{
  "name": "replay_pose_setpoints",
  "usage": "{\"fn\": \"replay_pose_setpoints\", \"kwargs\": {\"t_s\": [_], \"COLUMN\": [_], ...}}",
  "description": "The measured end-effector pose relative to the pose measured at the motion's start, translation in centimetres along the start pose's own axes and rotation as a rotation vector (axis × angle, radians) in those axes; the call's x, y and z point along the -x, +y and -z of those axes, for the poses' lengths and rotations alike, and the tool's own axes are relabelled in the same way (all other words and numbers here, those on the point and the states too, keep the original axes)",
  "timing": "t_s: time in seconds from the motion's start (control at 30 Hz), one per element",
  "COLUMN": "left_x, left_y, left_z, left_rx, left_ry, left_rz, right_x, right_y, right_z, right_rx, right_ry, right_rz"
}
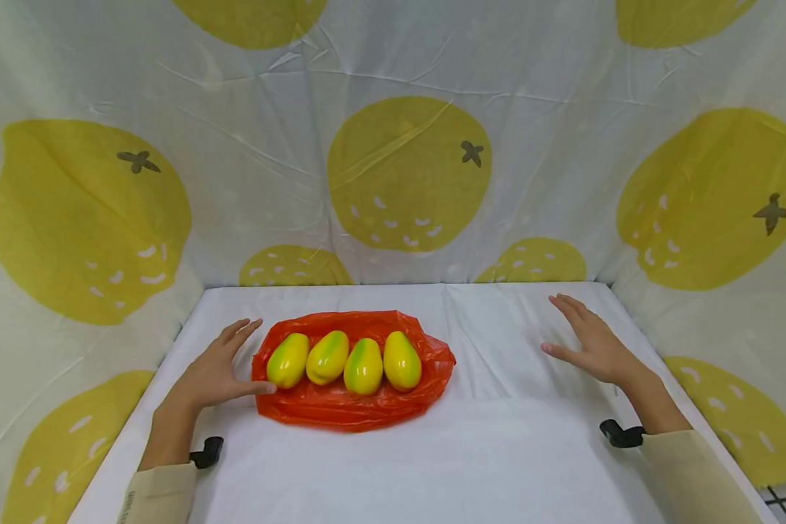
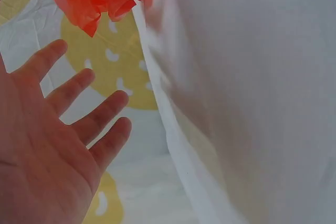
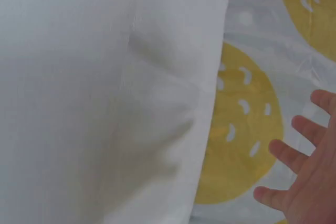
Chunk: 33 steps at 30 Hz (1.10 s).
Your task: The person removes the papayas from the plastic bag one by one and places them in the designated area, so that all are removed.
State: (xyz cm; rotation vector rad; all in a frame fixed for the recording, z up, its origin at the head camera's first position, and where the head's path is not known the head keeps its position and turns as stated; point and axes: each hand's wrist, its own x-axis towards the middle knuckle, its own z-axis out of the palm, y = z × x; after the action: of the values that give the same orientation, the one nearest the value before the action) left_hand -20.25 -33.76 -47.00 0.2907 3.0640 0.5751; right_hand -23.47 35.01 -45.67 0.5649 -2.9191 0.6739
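Listed four fruits (image 1: 329, 357) on red bag (image 1: 350, 413); left hand (image 1: 211, 372), fingers spread, by its edge; right hand (image 1: 594, 349), likewise spread, broad white cloth (image 1: 494, 364) between.

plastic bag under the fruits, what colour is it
The plastic bag is bright red, seen best in the head view.

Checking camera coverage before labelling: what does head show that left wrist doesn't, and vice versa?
Head only: four yellow-green fruits in a row, the right hand, beige sleeves and black wrist devices.

Left wrist only: the palm of the left hand facing the camera, four fingers spread.

Both: left hand, red plastic bag (only partly in left wrist), white tabletop, fruit-print cloth.
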Motion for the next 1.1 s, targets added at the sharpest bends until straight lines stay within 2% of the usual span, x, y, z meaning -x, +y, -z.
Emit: {"fn": "replay_pose_setpoints", "kwargs": {"t_s": [0.17,0.37,0.5,0.6,0.8,1.0,1.1], "left_x": [-0.3,-0.6,-0.7,-0.6,-0.5,-0.6,-0.7], "left_y": [0.2,0.4,0.6,0.7,0.7,1.1,1.1], "left_z": [-0.5,-0.9,-1.0,-1.1,-1.2,-1.3,-1.4], "left_rx": [0.019,0.020,0.037,0.048,0.092,0.101,0.106], "left_ry": [-0.006,0.015,0.002,-0.015,-0.009,-0.063,-0.078], "left_rz": [-0.002,-0.038,-0.024,-0.013,-0.035,0.019,0.026], "right_x": [-0.4,-0.9,-1.3,-1.7,-2.2,-2.4,-2.6], "right_y": [-0.8,-1.5,-1.8,-2.1,-3.3,-4.7,-5.3], "right_z": [-1.2,-2.0,-2.1,-2.4,-3.1,-3.7,-4.2], "right_rx": [-0.050,-0.080,-0.090,-0.101,-0.135,-0.171,-0.184], "right_ry": [-0.003,-0.008,0.007,0.015,0.017,0.018,0.026], "right_rz": [-0.015,-0.027,-0.031,-0.027,0.002,0.029,0.041]}}
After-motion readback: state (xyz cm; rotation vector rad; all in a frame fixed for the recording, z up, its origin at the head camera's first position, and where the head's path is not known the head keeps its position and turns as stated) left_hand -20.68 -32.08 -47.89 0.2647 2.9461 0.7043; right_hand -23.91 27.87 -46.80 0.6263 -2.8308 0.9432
